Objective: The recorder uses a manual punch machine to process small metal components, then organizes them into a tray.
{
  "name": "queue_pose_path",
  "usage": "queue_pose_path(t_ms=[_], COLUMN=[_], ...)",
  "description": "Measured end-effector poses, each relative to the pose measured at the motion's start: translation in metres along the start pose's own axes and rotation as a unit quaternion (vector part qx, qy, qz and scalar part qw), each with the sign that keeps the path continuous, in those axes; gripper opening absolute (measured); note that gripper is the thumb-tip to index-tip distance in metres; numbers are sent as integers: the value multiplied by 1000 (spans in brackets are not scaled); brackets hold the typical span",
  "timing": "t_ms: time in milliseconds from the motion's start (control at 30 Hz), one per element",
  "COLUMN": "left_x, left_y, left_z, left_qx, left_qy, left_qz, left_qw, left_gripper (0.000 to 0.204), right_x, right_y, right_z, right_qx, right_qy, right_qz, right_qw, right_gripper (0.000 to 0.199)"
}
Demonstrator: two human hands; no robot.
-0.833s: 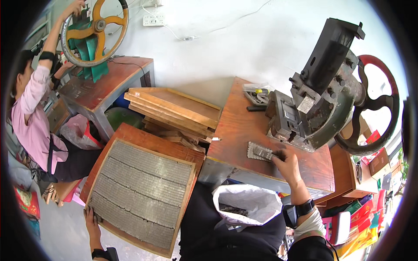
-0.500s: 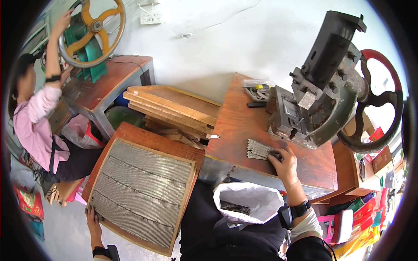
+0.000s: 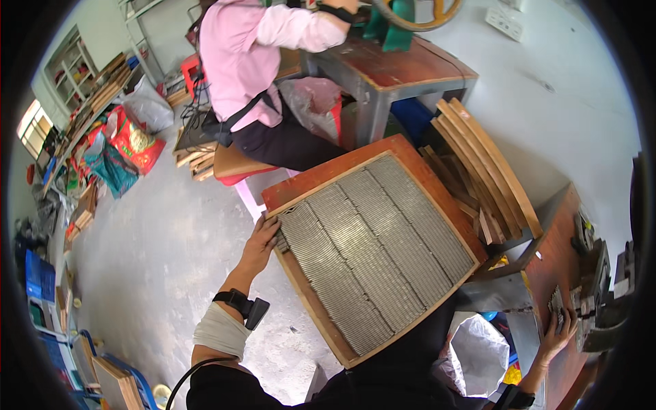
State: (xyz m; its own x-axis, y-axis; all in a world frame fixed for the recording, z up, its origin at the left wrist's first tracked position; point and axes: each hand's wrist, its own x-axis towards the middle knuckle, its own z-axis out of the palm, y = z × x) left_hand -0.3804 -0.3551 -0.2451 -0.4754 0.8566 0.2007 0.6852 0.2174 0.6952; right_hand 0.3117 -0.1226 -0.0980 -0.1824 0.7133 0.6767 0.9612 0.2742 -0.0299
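A wooden-framed tray (image 3: 311, 301) lies tilted in front of me, packed with rows of small grey metal pieces (image 3: 383, 232). At the tray's left corner my left hand (image 3: 258, 247) reaches over the rim, its bent fingers closed on a few small metal pieces (image 3: 281, 241). Along the rim beside it runs a bare strip of tray. Far right, my right hand (image 3: 559, 336) rests on the red-brown worktable (image 3: 570, 225), thumb and fingers closed at a toothed metal cluster (image 3: 556, 301). That cluster is partly hidden by the fingers.
A dark metal press (image 3: 601, 294) stands at the right edge. Stacked wooden trays (image 3: 488, 171) lean behind my tray. A white bag (image 3: 475, 355) hangs open by the worktable. A co-worker in pink (image 3: 239, 61) sits at another bench (image 3: 410, 65). Sacks (image 3: 133, 140) line the left.
My view has swung left, so the tray now sits in the middle and the press at the right edge. My left hand has moved to a corner of the tray. My right hand stays by the toothed cluster.
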Motion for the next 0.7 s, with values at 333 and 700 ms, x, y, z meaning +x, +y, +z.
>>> queue_pose_path(t_ms=[333,700], left_x=[-6,-2], left_y=[10,19], left_z=[-5,-4], left_qx=[66,52], left_qy=[23,-8], left_qz=[6,-20], left_qw=[998,998], left_gripper=[40,48], right_x=[39,-31], right_y=[-303,-578], right_z=[73,124], right_qx=[332,366], right_qy=[-132,-364], right_qz=[-340,-487], right_qw=[870,705], right_gripper=[21,46])
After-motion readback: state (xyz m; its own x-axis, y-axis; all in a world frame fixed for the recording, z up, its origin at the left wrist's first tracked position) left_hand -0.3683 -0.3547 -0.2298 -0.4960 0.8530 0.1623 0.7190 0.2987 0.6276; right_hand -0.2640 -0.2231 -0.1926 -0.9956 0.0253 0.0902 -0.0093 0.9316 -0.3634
